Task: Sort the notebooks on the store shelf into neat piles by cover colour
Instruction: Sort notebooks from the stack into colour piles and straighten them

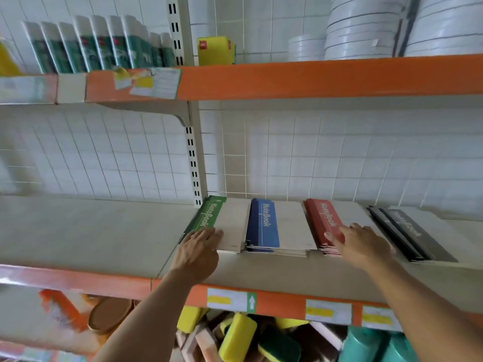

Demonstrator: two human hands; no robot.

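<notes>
The left hand lies flat with its fingers straight, pressing on the near corner of the green pile; nothing is curled round the cover. The right hand is likewise spread, its fingers laid on the near end of the red pile as if squaring it. Between them sits the blue pile, and to the right of the red one the black pile, all four in a row along the shelf, near each other but apart. By the look of it the sorting is almost done: each colour has its own stack, four stacks in all. What seems left is tidying, since the edges of the blue and red stacks show ragged at the front. How many notebooks each stack holds cannot be counted from here. Sponges fill the level below.
</notes>
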